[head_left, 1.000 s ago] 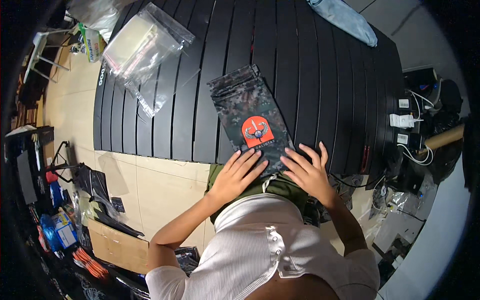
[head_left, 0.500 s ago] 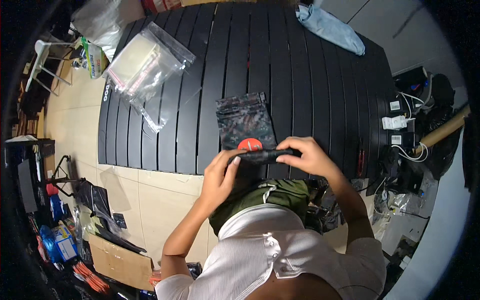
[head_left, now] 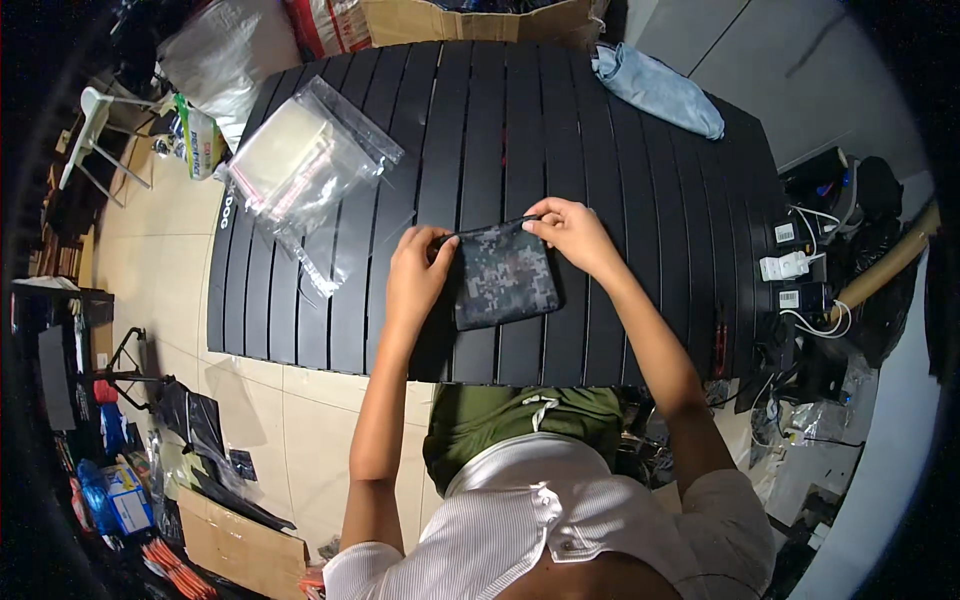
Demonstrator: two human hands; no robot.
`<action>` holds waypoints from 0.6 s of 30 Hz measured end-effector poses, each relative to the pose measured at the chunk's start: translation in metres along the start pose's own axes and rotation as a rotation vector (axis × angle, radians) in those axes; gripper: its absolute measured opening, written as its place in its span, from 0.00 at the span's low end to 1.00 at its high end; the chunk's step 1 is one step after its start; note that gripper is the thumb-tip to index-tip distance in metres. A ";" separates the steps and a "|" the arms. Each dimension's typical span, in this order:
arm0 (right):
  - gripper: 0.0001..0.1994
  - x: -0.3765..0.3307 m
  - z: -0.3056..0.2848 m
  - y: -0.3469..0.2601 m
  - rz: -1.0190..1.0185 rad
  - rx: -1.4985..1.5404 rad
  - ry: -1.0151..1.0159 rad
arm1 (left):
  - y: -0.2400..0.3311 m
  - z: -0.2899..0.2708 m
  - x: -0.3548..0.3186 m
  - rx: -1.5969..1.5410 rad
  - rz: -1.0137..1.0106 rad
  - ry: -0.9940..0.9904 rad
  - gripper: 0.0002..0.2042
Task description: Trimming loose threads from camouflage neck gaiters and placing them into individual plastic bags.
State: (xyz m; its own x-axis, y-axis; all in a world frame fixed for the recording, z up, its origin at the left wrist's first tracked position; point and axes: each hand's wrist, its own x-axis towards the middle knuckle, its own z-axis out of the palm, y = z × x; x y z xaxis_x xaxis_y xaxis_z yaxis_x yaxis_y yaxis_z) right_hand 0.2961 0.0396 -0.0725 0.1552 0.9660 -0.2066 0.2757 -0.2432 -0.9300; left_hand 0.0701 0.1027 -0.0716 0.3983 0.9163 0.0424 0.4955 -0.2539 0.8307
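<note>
A dark pouch [head_left: 508,275] with a digital camouflage pattern lies on the black slatted table, near its front edge. My left hand [head_left: 418,268] pinches the pouch's far left corner between thumb and fingers. At the far right corner, my right hand [head_left: 568,232] grips the same edge, fingers closed. Between the two hands the far edge is pulled fairly straight, and the near part rests flat. Whether the pouch is folded over or holds anything inside cannot be told.
Clear plastic bags [head_left: 310,160] lie at the table's [head_left: 480,130] left. A rolled light-blue cloth [head_left: 660,90] is at the far right corner. White chargers with cables [head_left: 785,267] stand beyond the right edge, and a red-handled tool [head_left: 720,340] is near that side.
Both hands have moved away from me, from the pouch's near end to its far edge. The red round patch seen before is out of sight, and a plain camouflage face shows.
</note>
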 end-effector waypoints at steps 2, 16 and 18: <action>0.13 -0.001 0.002 0.003 -0.010 -0.197 0.069 | 0.001 -0.001 0.002 0.013 0.113 0.019 0.13; 0.20 0.004 -0.007 -0.017 -0.317 -0.737 -0.365 | 0.018 -0.013 0.020 0.021 0.209 -0.423 0.12; 0.15 -0.005 -0.015 -0.027 -0.309 -0.528 -0.309 | 0.040 -0.019 0.017 0.008 0.195 -0.406 0.11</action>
State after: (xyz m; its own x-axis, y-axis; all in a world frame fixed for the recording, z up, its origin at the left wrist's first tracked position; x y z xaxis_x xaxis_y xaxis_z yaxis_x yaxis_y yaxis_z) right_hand 0.3020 0.0396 -0.0418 -0.2613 0.9595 -0.1056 0.7017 0.1136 -0.7033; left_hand 0.0818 0.1135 -0.0267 0.7549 0.6554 -0.0245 0.3861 -0.4138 0.8244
